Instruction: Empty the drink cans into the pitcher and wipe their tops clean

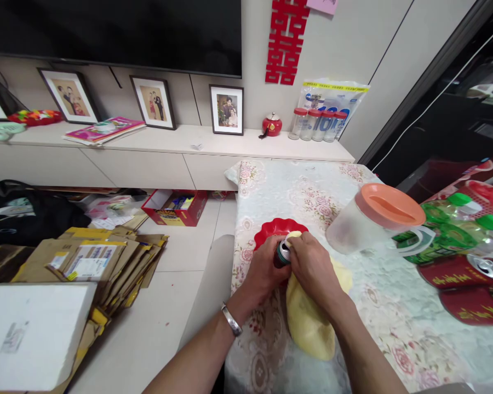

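Note:
My left hand [263, 272] is wrapped around a dark drink can [284, 254], its opened top facing up toward me. Against the can's rim, my right hand [315, 269] grips a pale yellow cloth [310, 327]. A bit of the cloth shows above the can, and the bulk hangs below my right hand onto the table. Behind and partly under both hands sits a red scalloped dish [281, 225], its inside mostly hidden. The can's lower part is covered by my fingers.
To the right on the flowered tablecloth [287, 186] stands a pitcher with an orange lid [349, 227]. Green-capped bottles [443, 212] and red cans [452, 273] lie beyond it. Folded cardboard [139, 268] and a white foam box [36, 334] are on the floor at left.

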Demonstrator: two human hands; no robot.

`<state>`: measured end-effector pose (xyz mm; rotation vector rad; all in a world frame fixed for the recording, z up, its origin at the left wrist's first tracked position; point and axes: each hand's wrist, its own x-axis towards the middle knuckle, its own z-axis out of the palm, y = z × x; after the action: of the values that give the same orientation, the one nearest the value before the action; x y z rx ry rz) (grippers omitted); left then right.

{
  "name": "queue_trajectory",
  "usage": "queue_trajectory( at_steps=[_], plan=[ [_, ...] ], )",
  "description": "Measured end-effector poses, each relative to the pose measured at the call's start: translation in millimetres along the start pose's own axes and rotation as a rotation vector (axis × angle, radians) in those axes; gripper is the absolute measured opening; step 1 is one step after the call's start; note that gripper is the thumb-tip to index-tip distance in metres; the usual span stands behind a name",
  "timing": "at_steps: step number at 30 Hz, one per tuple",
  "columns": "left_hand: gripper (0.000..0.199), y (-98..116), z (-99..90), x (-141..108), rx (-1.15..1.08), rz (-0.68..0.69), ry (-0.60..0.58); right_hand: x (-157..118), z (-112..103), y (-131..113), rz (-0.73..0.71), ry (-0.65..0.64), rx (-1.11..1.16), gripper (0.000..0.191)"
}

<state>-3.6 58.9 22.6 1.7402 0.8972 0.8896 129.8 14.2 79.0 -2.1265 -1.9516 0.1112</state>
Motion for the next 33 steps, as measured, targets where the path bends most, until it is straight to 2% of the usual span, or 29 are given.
queue_trajectory(
  at_steps=[5,10,15,19,24,27,29,33],
  plan=[
    [0.056,1,-0.9,-1,0.011,-0.029,-0.010,-6,-6,9,-0.203,-0.058,0.206,0.024],
    [0.062,2,-1.7,-1,-0.006,-0.040,-0.017,-17,-14,22,-0.281,-0.111,0.245,0.026],
    [0.059,5,0.1,0,-0.002,-0.045,-0.009,-27,-15,38,-0.264,-0.063,0.228,0.032],
    [0.057,4,1.8,0,0.002,-0.040,-0.008,-24,-11,37,-0.185,0.002,0.129,0.030],
    [0.059,4,0.7,-1,0.025,-0.031,-0.003,-17,-12,26,-0.182,-0.080,0.218,0.027],
    [0.059,5,0.3,-1,0.016,-0.042,-0.009,-17,-13,30,-0.206,-0.098,0.223,0.026],
    [0.058,6,0.9,-1,0.004,-0.050,-0.007,-19,-12,36,-0.193,-0.052,0.190,0.026],
    [0.057,4,2.1,-1,-0.012,-0.046,-0.007,-21,-2,43,-0.130,0.133,0.134,0.030]
  ],
)
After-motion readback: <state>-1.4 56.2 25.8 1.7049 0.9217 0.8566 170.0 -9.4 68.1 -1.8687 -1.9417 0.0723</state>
